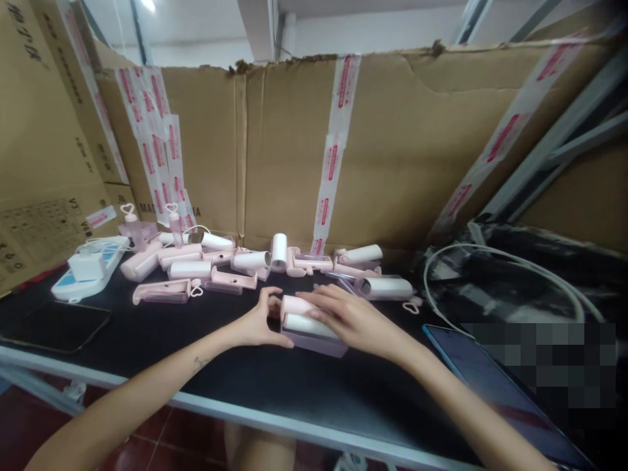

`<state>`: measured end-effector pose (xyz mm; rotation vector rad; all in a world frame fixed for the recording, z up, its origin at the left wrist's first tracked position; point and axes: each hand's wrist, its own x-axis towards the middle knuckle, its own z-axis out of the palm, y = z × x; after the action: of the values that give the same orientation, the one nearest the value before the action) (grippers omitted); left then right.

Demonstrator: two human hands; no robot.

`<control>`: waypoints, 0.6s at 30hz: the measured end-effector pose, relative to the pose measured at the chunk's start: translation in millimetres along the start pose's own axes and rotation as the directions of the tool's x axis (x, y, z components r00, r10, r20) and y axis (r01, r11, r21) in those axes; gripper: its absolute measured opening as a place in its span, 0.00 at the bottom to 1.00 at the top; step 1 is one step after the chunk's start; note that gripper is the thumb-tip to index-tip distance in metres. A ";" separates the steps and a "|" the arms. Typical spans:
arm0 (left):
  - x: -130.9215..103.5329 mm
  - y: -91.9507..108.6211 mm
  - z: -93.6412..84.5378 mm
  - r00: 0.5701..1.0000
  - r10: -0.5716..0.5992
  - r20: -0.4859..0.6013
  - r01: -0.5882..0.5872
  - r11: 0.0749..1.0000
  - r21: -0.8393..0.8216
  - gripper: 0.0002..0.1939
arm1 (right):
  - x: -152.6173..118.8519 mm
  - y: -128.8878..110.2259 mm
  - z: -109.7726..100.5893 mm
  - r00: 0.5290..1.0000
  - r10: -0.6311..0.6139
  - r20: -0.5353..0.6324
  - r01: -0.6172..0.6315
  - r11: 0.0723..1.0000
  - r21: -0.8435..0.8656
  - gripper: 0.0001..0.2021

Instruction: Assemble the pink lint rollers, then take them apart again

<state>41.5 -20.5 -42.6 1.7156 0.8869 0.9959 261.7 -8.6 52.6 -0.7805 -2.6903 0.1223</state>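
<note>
Between my two hands is a small lint roller (307,323), with a pale pink body, a white paper roll and a clear purplish cover along its lower side. My left hand (265,319) grips its left end, thumb below and fingers curled behind. From above, my right hand (350,319) lies over its right part, fingers wrapped across the top; its thumb is hidden. Just beyond lie several pink holders and white paper rolls, among them a roll (385,288) at the right and a pink holder (161,292) at the left.
Two heart-topped pieces stand upright near a white power strip (105,265) with a charger. A dark phone (56,325) lies at the left, a larger tablet-like device (495,386) at the right. Taped cardboard (284,150) walls the back. A white cable (510,248) loops over black plastic.
</note>
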 end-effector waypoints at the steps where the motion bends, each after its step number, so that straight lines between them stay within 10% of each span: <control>1: 0.2 1.4 -1.5 1.000 -0.006 0.016 0.006 1.000 0.000 0.45 | -0.5 -0.4 2.1 1.000 0.005 0.008 -0.005 1.000 0.005 0.19; 11: -3.1 15.7 -11.2 0.992 0.005 0.123 -0.024 0.988 0.152 0.36 | -13.4 -2.8 24.2 0.994 -0.010 -0.106 0.012 1.000 0.025 0.20; 18: -10.3 25.9 -8.8 0.991 -0.023 0.135 -0.018 0.955 0.295 0.38 | -12.1 88.4 10.5 0.923 0.294 -0.249 -0.380 0.796 -0.471 0.11</control>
<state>32.6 -34.4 -18.4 2.0074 0.9853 0.7600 312.3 59.8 23.8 -1.3629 -2.4099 -0.5796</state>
